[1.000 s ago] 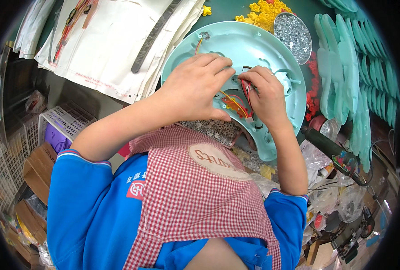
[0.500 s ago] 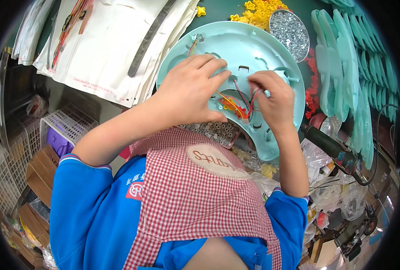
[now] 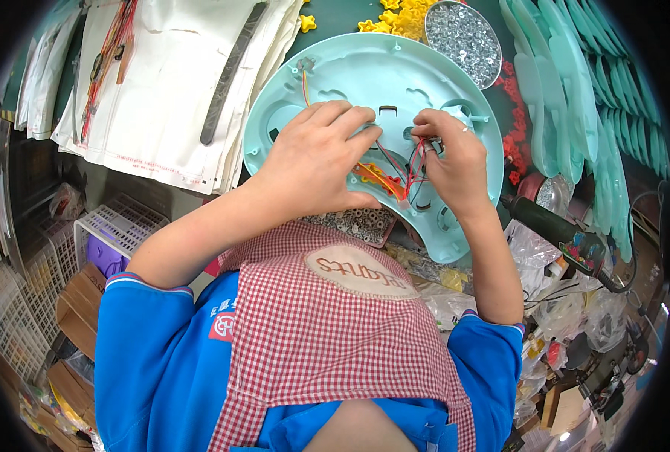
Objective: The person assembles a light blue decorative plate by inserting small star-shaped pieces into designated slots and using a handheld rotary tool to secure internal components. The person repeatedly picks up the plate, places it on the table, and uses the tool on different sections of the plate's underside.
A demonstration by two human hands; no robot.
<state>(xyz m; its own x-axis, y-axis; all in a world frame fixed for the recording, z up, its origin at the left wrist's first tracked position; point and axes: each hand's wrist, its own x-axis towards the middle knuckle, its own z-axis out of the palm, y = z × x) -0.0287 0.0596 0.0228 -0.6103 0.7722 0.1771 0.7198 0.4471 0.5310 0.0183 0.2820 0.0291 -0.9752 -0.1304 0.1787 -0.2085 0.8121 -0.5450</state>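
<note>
In front of me lies a turquoise plastic shell (image 3: 342, 64), curved, with its hollow inside facing up. My left hand (image 3: 316, 154) rests over its left part, palm down, fingers stretched and thumb apart. Thin red and dark wires (image 3: 412, 167) run across the shell's middle; my right hand (image 3: 455, 162) pinches some of them between thumb and fingers. They meet yellow wires near a small pale connector beside the near rim. An orange-red piece (image 3: 372, 175) sits in the shell, partly under my left hand. Another yellow-orange wire (image 3: 305, 89) leads to a fitting at the upper left.
White bags (image 3: 161, 83) are stacked at left, bearing bundled wires (image 3: 109, 68) and a dark strip (image 3: 233, 75). Beyond the shell are yellow star pieces (image 3: 406, 19), a dish of small shiny pieces (image 3: 463, 45) and red pieces (image 3: 514, 135). Turquoise shells (image 3: 553, 98) and a dark power screwdriver (image 3: 553, 226) are at right.
The shell and bench items appear slightly farther left and up in the picture. My right hand has moved the wires a little, and they fan out more; my left hand stays on the shell.
</note>
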